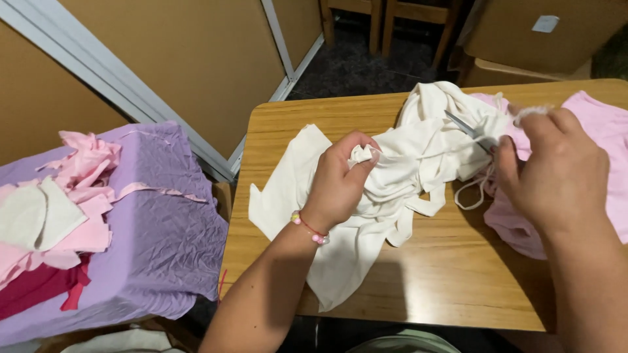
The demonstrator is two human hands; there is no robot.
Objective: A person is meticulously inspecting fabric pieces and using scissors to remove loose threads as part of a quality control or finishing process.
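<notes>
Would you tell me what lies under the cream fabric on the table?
The cream fabric rests on the wooden table and overlaps pink cloth at its right. Anything beneath its bunched middle is hidden.

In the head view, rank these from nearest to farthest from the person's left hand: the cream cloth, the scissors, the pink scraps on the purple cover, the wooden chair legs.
1. cream cloth: pinched in the left hand on the table.
2. scissors: to the right, at the right hand.
3. wooden chair legs: beyond the table's far edge.
4. pink scraps: far left, on the purple cover.
</notes>
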